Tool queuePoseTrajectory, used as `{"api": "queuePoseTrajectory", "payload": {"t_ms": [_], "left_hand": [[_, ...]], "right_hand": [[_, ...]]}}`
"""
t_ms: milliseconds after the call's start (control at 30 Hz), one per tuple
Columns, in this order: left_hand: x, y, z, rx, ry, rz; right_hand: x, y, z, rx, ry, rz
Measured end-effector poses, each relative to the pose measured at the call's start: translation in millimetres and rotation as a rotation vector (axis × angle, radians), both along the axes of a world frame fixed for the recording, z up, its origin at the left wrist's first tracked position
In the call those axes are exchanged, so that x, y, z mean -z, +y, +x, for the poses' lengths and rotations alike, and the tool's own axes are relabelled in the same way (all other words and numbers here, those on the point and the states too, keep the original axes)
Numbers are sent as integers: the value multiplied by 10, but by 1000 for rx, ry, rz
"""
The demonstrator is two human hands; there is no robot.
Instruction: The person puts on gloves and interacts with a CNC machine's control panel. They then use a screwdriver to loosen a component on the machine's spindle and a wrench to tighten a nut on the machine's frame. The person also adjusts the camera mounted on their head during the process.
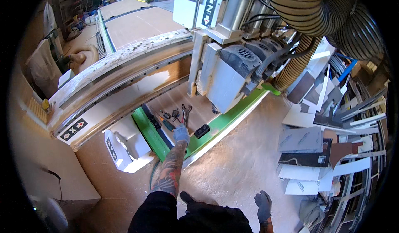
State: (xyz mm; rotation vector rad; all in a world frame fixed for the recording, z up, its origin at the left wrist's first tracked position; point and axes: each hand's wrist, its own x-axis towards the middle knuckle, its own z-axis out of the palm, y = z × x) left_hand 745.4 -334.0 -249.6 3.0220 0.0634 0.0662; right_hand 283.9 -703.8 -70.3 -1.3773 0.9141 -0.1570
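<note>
Down near the camera, the right hand (263, 204) in a grey glove is hanging loose by the leg, holding nothing. Far out, the left hand (181, 133) is reaching onto the tabletop (210, 108), touching the tools (178, 116) under the big machine (232, 67). Whether it is pinching one, I cannot tell. Going slowly and keeping clear of the machine seems wise.

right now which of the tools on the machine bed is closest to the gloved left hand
The green-handled tool, lying right at the left hand; the pliers and the black block lie farther off.
</note>
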Motion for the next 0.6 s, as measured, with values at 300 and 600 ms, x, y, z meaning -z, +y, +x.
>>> {"api": "queuePoseTrajectory", "payload": {"t_ms": [300, 600], "left_hand": [[-452, -169, -222, -96, 281, -343], [-922, -45, -581, -116, 440, -1406]], "right_hand": [[-21, 412, 65, -80, -11, -51], [146, 338, 183, -123, -80, -15]]}}
